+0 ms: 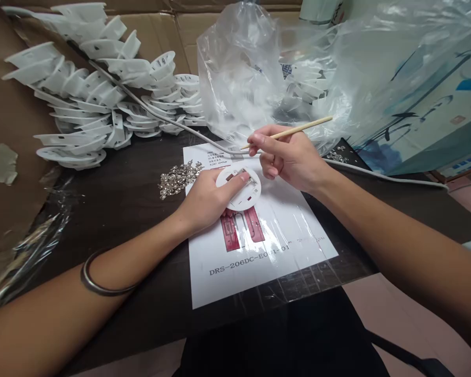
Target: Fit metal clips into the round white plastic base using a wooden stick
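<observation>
R hand [292, 159]: fingers pinched on thin wooden stick [310, 124], pointed tip twd L, near white disc's [241, 203] far edge, apart from it. L hand [208, 199]: grips disc, thumb across top face, other fingers mostly hidden. Disc held over printed sheet [210, 293] w/ red pattern & "DRS-206DC-E001-01". Small metal pcs [176, 180] heaped at sheet's L edge on dark bench [149, 324]. White parts [70, 139] stacked back L; clear plastic bag [239, 68] back ctr.
</observation>
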Available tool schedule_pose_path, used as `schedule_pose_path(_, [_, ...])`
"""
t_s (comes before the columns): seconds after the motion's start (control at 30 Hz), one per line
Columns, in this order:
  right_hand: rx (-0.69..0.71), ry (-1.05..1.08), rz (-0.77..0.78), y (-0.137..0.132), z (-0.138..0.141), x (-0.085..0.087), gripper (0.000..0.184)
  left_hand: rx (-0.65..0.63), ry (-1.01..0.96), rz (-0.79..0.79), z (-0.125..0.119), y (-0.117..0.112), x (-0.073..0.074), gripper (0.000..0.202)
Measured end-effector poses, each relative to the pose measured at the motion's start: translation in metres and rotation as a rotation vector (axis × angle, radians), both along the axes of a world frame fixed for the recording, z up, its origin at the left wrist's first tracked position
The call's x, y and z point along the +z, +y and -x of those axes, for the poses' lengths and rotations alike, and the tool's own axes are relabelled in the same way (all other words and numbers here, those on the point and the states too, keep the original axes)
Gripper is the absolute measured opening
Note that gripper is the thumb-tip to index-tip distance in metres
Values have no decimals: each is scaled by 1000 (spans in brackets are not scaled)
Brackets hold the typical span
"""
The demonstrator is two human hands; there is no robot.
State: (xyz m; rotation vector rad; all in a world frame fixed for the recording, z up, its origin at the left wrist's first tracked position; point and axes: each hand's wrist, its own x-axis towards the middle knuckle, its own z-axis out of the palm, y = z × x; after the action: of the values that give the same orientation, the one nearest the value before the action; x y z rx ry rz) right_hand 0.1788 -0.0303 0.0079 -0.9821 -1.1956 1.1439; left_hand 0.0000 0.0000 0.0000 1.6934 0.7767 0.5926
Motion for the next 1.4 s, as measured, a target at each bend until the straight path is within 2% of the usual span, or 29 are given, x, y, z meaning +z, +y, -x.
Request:
schedule_pose_path(0.2, [-63, -71, -45, 4, 2, -7, 42, 15, -18, 23, 0, 0, -1, 29])
schedule_pose_path(0.37, [-116, -152, -76, 1, 4, -7, 43, 22, -45, 32, -1, 0, -1, 31])
schedule_pose_path(0.7, [-60, -236, -32, -2, 4, -4, 44, 29, -50, 20, 0, -1, -2, 31])
schedule_pose_path(1.0, [-34, -322, -97, -3, 3, -5, 47, 33, -63, 59, 0, 0, -2, 33])
schedule_pose_path(1.4, [-22, -269, -62, -2, 6, -11, 44, 17, -106, 117, -1, 1, -4, 24])
